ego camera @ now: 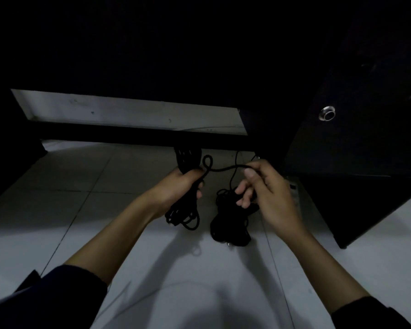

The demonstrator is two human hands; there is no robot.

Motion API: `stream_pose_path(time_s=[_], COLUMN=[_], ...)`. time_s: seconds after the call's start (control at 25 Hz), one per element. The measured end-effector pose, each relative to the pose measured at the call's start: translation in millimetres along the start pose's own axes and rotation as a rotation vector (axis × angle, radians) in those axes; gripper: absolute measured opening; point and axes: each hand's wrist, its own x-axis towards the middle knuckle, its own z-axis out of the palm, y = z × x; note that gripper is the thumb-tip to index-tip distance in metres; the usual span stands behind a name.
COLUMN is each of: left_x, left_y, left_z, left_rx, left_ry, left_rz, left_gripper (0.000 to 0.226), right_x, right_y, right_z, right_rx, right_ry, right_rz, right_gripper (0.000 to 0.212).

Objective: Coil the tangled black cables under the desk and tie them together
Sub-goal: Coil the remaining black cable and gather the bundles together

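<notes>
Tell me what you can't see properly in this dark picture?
All in the head view:
- Top of the coil in the left hand: hidden behind the desk bar.
- Where the strand pinched by the right hand ends: covered by its fingers.
- Bundle on the floor: too dark to tell loops or knots.
- Under the desk: black shadow.
</notes>
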Motion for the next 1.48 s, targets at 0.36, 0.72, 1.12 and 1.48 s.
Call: stream_pose_path(time_s=[0.36,0.72,1.12,1.48], left_x=[-2.7,-4.8,-8.4,-4.7], left_y=[-6.3,16.7,10.8,5.6], left_z=[-7.4,30.5,41.3,15.8], left_rx=[-0.284,-0.528,-0.454,-0.503], left_ry=[-0.066,0.046,0.014,0.168], left_rz=[0.162,0.178,0.232,0.156], left_gripper=[0.025,0.033,0.022,0.032], right_x=[4.0,-5.7,7.1,-20.5], right_y=[-6.0,-2.4,-17.6,-5.0], right_z=[9.2,39.2,46.5,53.5], right_rx=[0.206,-0.159,0.382,-0.31], right_ry=[0.176,0.085,0.218,-0.018], right_rz=[0.096,0.037,0.349,-0.164], right_gripper=[0.015,0.022,0.027,0.01])
